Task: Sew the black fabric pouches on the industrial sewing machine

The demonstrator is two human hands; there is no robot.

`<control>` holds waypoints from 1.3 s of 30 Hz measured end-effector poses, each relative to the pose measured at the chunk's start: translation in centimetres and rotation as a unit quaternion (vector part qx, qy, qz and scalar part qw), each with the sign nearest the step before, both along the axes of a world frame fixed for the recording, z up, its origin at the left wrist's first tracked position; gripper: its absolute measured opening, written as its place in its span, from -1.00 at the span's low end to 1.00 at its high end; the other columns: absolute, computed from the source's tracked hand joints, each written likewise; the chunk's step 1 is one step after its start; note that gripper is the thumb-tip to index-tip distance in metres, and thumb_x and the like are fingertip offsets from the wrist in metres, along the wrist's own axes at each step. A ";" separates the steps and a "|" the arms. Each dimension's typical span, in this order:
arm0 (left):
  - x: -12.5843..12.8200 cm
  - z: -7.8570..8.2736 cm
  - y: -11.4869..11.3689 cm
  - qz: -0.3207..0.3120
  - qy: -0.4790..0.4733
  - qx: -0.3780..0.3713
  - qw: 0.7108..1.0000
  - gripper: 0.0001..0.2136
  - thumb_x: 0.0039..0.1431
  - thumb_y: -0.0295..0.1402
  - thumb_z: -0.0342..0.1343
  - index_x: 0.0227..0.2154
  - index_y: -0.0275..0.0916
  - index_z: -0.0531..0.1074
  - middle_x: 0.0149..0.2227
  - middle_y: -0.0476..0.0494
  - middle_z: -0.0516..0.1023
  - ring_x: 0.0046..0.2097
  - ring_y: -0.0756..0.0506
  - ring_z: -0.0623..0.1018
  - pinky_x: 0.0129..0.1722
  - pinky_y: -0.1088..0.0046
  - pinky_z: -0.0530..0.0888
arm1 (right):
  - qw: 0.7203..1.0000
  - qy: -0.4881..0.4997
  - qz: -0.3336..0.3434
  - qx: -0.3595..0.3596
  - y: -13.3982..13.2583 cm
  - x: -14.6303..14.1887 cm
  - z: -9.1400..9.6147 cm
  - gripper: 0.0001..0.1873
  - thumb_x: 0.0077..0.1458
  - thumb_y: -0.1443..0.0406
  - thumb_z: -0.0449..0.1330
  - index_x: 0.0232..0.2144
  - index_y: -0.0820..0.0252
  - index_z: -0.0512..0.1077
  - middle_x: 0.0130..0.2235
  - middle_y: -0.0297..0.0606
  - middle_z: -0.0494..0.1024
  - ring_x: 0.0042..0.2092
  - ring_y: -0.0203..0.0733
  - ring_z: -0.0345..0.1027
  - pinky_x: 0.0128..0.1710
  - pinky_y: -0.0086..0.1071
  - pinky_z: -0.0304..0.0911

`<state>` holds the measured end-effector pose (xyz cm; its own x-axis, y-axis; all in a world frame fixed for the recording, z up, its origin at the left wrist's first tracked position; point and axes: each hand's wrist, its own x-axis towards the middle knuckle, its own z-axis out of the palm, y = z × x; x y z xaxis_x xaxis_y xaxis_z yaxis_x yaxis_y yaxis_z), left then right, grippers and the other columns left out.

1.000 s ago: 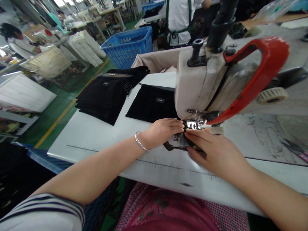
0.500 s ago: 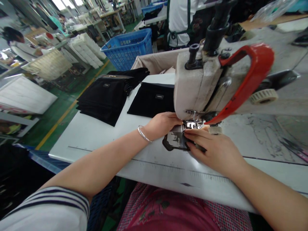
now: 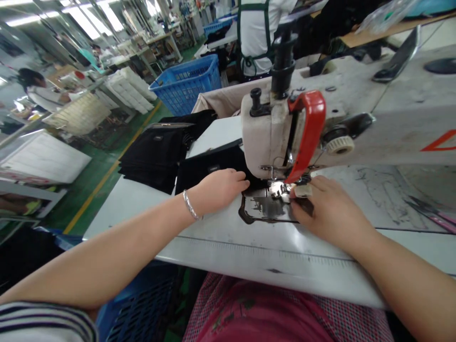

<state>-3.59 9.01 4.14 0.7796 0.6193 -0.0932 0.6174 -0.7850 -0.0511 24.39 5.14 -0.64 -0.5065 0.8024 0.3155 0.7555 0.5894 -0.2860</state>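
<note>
My left hand (image 3: 225, 189) has its fingers curled on the near edge of a black fabric piece (image 3: 194, 172) with a small label. That piece lies on the white table, left of the sewing machine (image 3: 261, 137), and its right end runs behind the machine head toward the needle. My right hand (image 3: 327, 211) is bent around the right side of the presser foot (image 3: 280, 189), its thumb near the metal plate (image 3: 265, 207). Whatever its fingers pinch is hidden. A red guard (image 3: 309, 128) hangs above the presser foot.
A stack of black fabric pieces (image 3: 153, 154) lies at the table's left. Beyond it stand a cloth-lined bin (image 3: 223, 97) and a blue basket (image 3: 188, 83). Scissors (image 3: 432, 213) lie at the right. A co-worker in an apron (image 3: 254, 40) stands behind the machine.
My left hand has drawn away from the needle to the left, and the labelled black piece has shifted left and nearer. My right hand has moved to the foot's right side. The view has turned.
</note>
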 end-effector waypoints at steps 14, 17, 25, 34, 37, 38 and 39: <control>3.5 0.4 -6.3 0.272 -0.293 -0.440 0.804 -0.37 0.06 -0.56 -0.09 0.25 -0.26 0.05 -0.32 -0.01 0.31 -0.36 0.02 0.39 -0.33 0.49 0.40 | 0.992 0.029 0.091 0.077 -0.5 -0.9 -0.1 -0.87 0.21 0.36 0.07 -0.32 0.20 0.43 -0.32 -0.21 0.46 -0.24 -0.06 0.28 -0.23 -0.23 0.23; 3.7 -0.2 -6.5 0.276 -0.294 -0.393 0.826 -0.31 -0.06 -0.61 -0.04 0.22 -0.21 0.10 -0.35 0.02 0.31 -0.36 0.03 0.38 -0.37 0.51 0.36 | 0.982 0.048 0.176 0.044 -1.0 -1.0 0.0 -0.77 0.15 0.45 0.06 -0.16 0.23 0.43 -0.12 -0.20 0.49 -0.13 -0.08 0.31 -0.12 -0.22 0.26; 4.2 1.8 -5.2 0.268 -0.189 -0.315 0.891 -0.64 0.10 -0.48 0.04 0.00 -0.18 0.39 -0.52 0.08 0.31 -0.49 0.03 0.33 -0.49 0.52 0.27 | 0.981 0.017 0.193 -0.020 -1.5 -1.5 0.1 -0.69 0.14 0.45 0.05 -0.11 0.16 0.45 -0.06 -0.16 0.46 -0.10 -0.01 0.31 -0.10 -0.11 0.28; 6.3 3.2 -4.9 0.082 -0.070 -0.121 0.987 -0.82 0.16 -0.56 -0.06 -0.28 -0.35 0.43 -0.05 -0.23 0.44 0.09 -0.15 0.39 0.20 0.28 0.30 | 0.985 -0.005 0.173 0.009 -2.5 -1.9 0.5 -0.72 0.19 0.35 0.08 -0.07 0.18 0.46 0.11 -0.13 0.40 0.13 0.06 0.19 0.03 -0.04 0.16; 6.7 3.2 -4.9 0.077 -0.049 -0.129 0.987 -0.83 0.18 -0.56 -0.07 -0.25 -0.35 0.40 -0.07 -0.21 0.46 0.01 -0.13 0.44 0.13 0.32 0.37 | 0.984 -0.003 0.176 -0.015 -2.7 -2.0 0.6 -0.77 0.18 0.31 0.09 -0.13 0.20 0.46 0.06 -0.13 0.44 0.08 0.03 0.25 0.03 -0.05 0.16; 6.7 3.3 -4.8 0.071 -0.039 -0.132 0.988 -0.83 0.19 -0.57 -0.08 -0.26 -0.35 0.39 -0.10 -0.20 0.47 -0.03 -0.12 0.45 0.09 0.32 0.40 | 0.984 0.000 0.176 -0.021 -2.7 -2.1 0.6 -0.78 0.20 0.29 0.09 -0.15 0.19 0.46 0.03 -0.14 0.46 0.04 0.02 0.27 0.02 -0.06 0.17; 6.8 3.3 -4.7 0.064 -0.028 -0.135 0.988 -0.84 0.19 -0.57 -0.08 -0.26 -0.35 0.39 -0.12 -0.20 0.47 -0.07 -0.12 0.46 0.05 0.33 0.42 | 0.985 0.003 0.173 -0.025 -2.7 -2.1 0.6 -0.79 0.21 0.27 0.08 -0.17 0.19 0.46 0.01 -0.15 0.48 0.02 0.00 0.29 0.01 -0.07 0.17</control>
<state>3.19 4.29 7.39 0.7057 0.6713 -0.2267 0.7079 -0.6810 0.1873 22.31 2.40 -0.03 -0.7509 0.5962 0.2839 0.5102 0.7967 -0.3239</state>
